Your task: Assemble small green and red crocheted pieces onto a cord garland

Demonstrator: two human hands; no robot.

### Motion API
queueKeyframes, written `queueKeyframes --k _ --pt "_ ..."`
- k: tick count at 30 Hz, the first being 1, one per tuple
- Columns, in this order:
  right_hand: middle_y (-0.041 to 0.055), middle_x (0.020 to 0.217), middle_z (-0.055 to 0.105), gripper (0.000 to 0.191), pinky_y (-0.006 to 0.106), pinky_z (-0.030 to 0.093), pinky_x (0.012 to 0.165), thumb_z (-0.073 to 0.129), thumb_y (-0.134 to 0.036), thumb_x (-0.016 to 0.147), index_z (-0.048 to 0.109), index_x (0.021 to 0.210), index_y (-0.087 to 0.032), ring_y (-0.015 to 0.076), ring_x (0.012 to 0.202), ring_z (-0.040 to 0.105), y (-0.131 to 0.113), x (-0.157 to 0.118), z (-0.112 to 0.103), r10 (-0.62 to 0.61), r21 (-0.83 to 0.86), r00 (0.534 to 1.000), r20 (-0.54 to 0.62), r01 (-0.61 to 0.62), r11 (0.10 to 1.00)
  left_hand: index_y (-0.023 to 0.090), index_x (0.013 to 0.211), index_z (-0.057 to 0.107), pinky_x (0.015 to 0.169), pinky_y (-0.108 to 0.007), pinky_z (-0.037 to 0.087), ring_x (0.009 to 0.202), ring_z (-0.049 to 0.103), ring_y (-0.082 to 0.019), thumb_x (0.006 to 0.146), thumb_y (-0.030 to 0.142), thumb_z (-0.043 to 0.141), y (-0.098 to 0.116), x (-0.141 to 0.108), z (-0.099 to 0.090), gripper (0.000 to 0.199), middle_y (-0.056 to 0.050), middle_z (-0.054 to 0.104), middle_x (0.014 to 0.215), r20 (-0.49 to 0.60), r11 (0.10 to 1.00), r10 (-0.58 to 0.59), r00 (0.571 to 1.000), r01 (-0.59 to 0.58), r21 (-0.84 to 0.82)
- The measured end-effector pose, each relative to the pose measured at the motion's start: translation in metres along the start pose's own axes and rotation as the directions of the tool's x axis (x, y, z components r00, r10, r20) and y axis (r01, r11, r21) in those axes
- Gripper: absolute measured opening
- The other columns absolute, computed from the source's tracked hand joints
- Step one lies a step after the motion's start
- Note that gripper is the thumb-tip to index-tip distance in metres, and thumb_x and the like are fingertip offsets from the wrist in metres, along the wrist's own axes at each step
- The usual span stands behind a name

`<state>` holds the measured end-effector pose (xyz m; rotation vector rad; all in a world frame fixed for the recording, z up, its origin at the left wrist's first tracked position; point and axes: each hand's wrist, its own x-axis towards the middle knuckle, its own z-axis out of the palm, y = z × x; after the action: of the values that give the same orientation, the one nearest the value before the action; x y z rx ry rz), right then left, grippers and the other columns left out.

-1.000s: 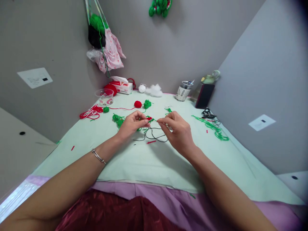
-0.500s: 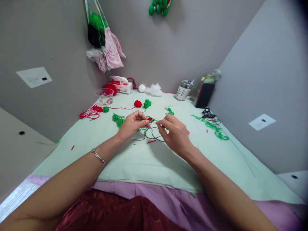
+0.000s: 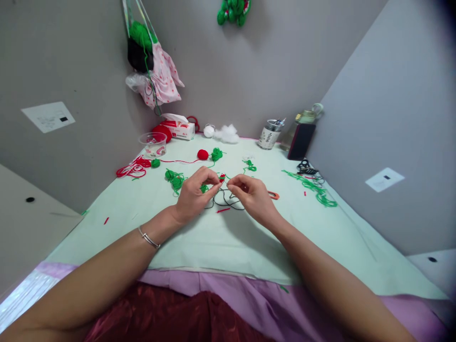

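My left hand (image 3: pixel 195 194) pinches a small red and green yarn piece (image 3: pixel 222 177) between thumb and fingertips, above the middle of the table. Just to its right, my right hand (image 3: pixel 253 194) is closed in a pinch. What sits in those fingertips is too small to make out, though a thin green strand runs between the two hands. Under them a dark cord (image 3: pixel 228 201) lies in loose loops on the cloth. A short red yarn scrap (image 3: pixel 223 210) rests in front of it. An orange object (image 3: pixel 273 195) shows partly behind my right hand.
Green yarn figures (image 3: pixel 174 179) lie left of my hands, with a red ball (image 3: pixel 203 154) beyond. At the back stand a clear tub (image 3: pixel 153 145), tissue box (image 3: pixel 180 130), pen tin (image 3: pixel 270 135) and phone (image 3: pixel 301 141). Scissors (image 3: pixel 305 167) and green yarn (image 3: pixel 320 194) lie right.
The red and green yarn piece has turned more upright in my left fingers. My right hand has shifted slightly left, closer to the left hand, and more of the orange object shows.
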<state>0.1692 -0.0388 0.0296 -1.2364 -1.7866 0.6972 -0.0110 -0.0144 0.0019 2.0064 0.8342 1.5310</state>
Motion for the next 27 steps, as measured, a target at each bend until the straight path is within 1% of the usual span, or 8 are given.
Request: queueKeyframes --k 2,5,11,17,20,22,24,27 --pt "-0.0011 0.067 0.057 0.012 0.026 0.035 0.055 0.061 -0.027 0.086 0.066 0.081 -0.017 0.0117 0.059 0.045 0.0003 0.0017 -0.0011 0.036 0.147 0.999 0.029 -0.04 0.988 0.02 0.089 0.059 0.08 -0.028 0.055 0.082 0.061 -0.014 0.087 0.019 0.065 -0.0023 -0.0008 0.0003 0.006 -0.001 0.06 0.086 -0.045 0.997 0.07 0.997 -0.069 0.017" --pt "-0.0024 0.065 0.053 0.016 0.025 0.035 0.054 0.065 -0.033 0.084 0.066 0.082 -0.017 0.0106 0.058 0.043 -0.0001 0.0024 -0.0006 0.058 0.304 0.997 0.049 -0.07 0.95 0.021 0.102 0.059 0.081 -0.029 0.057 0.083 0.065 -0.013 0.086 0.014 0.066 -0.0042 -0.0013 0.0014 0.019 -0.001 0.063 0.092 -0.083 0.985 0.17 0.982 -0.169 0.027" --pt "-0.0032 0.065 0.052 0.021 0.024 0.037 0.056 0.071 -0.036 0.082 0.062 0.077 -0.017 0.0096 0.057 0.045 -0.0032 0.001 -0.0007 0.074 0.425 0.994 0.085 -0.103 0.899 0.022 0.107 0.065 0.074 -0.03 0.055 0.085 0.063 -0.016 0.087 0.006 0.064 0.0012 -0.0003 0.0011 0.025 -0.005 0.066 0.09 -0.018 0.911 0.399 0.917 -0.395 0.119" --pt "0.0026 0.079 0.06 0.034 0.028 0.049 0.068 0.059 -0.048 0.092 0.062 0.08 -0.016 0.0127 0.069 0.056 -0.003 0.001 -0.0082 0.056 0.553 0.971 0.234 -0.18 0.813 0.023 0.104 0.068 0.073 -0.027 0.053 0.083 0.063 -0.014 0.088 0.005 0.063 -0.0033 0.0002 -0.0044 0.025 -0.004 0.064 0.092 0.0 0.882 0.443 0.896 -0.436 0.179" --pt "0.0037 0.081 0.062 0.035 0.03 0.051 0.073 0.059 -0.05 0.092 0.066 0.085 -0.016 0.0136 0.072 0.06 -0.0038 0.0003 -0.0093 0.079 0.505 0.968 0.239 -0.193 0.841 0.023 0.101 0.068 0.072 -0.026 0.053 0.082 0.063 -0.014 0.089 0.006 0.061 -0.0051 -0.0004 -0.0055 0.022 -0.004 0.064 0.092 0.022 0.872 0.452 0.892 -0.448 0.197" --pt "0.0029 0.08 0.063 0.031 0.03 0.052 0.074 0.063 -0.046 0.09 0.068 0.088 -0.016 0.0138 0.073 0.061 -0.004 -0.0002 -0.0083 0.08 0.468 0.971 0.226 -0.18 0.865 0.023 0.097 0.068 0.074 -0.026 0.053 0.083 0.064 -0.014 0.089 0.007 0.06 -0.0038 -0.0006 -0.0048 0.019 -0.005 0.064 0.093 0.035 0.884 0.432 0.901 -0.43 0.182" --pt "0.0025 0.079 0.065 0.027 0.029 0.053 0.074 0.066 -0.043 0.088 0.07 0.09 -0.017 0.0141 0.073 0.062 -0.0038 -0.0005 -0.0066 0.073 0.46 0.98 0.186 -0.153 0.875 0.022 0.092 0.067 0.079 -0.029 0.053 0.089 0.064 -0.016 0.089 0.01 0.06 -0.0012 0.0001 -0.0036 0.014 -0.005 0.064 0.095 0.016 0.93 0.345 0.939 -0.344 0.129" --pt "0.0027 0.08 0.067 0.024 0.029 0.054 0.073 0.067 -0.04 0.087 0.072 0.09 -0.017 0.0149 0.075 0.064 -0.0036 -0.0003 -0.004 0.066 0.439 0.994 0.089 -0.099 0.893 0.021 0.089 0.06 0.088 -0.033 0.052 0.097 0.063 -0.018 0.089 0.017 0.061 0.0031 0.0036 -0.0025 0.004 -0.005 0.062 0.098 -0.073 0.994 0.032 0.997 -0.04 -0.104"
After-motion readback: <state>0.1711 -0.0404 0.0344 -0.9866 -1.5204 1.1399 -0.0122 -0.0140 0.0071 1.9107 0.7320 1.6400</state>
